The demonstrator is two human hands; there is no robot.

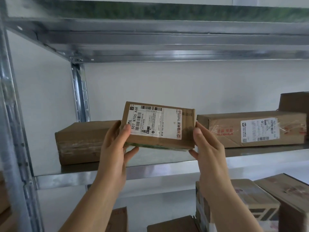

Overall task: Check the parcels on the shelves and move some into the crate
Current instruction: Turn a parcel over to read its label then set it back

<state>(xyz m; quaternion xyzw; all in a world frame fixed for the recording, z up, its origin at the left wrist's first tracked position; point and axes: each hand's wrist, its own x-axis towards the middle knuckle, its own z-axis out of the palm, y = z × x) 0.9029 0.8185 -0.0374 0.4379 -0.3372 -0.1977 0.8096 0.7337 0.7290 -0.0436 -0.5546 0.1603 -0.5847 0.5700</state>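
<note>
Above the shelf [150,171], the parcel [158,124] lies long axis left-right. Your left grip [115,144] and right grip [207,148] clamp its short ends.

Left hand [115,144], right hand [207,148]: both bare. Forearms [93,203] bare down to near frame edge. Fingers slender. Thumbnails [197,131] short, plain, unpainted.
</note>
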